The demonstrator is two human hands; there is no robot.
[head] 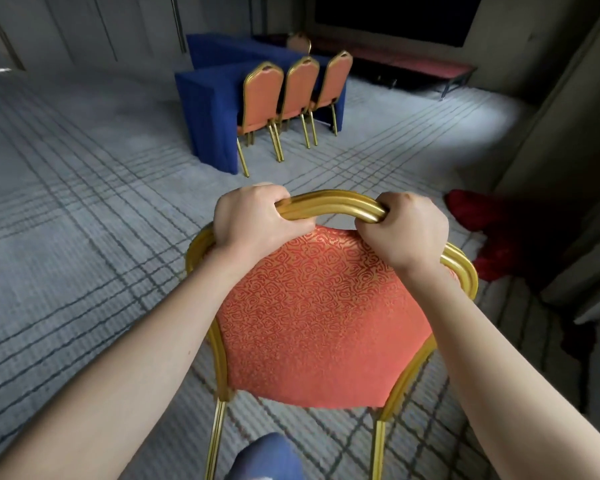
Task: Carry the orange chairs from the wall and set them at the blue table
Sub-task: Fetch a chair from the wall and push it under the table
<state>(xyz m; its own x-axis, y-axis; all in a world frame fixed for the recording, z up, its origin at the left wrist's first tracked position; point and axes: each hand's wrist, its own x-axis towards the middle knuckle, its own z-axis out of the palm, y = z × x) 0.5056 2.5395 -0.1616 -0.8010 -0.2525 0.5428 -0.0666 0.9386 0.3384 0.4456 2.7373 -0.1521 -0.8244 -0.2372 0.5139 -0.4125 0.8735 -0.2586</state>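
Note:
An orange chair (323, 317) with a gold metal frame fills the near middle of the head view, its patterned back facing me. My left hand (253, 220) and my right hand (407, 230) both grip the curved top rail of its back. Farther ahead stands the blue table (205, 105), draped to the floor. Three orange chairs (297, 88) are lined up along its near side, backs toward me. One more orange chair (298, 41) shows behind the table.
Grey carpet with a dark grid pattern covers the floor between me and the table. A red cloth heap (485, 233) lies on the right by a wall corner. A low red-topped stage (413, 67) runs along the far wall. My blue-clad knee (267, 459) shows at the bottom.

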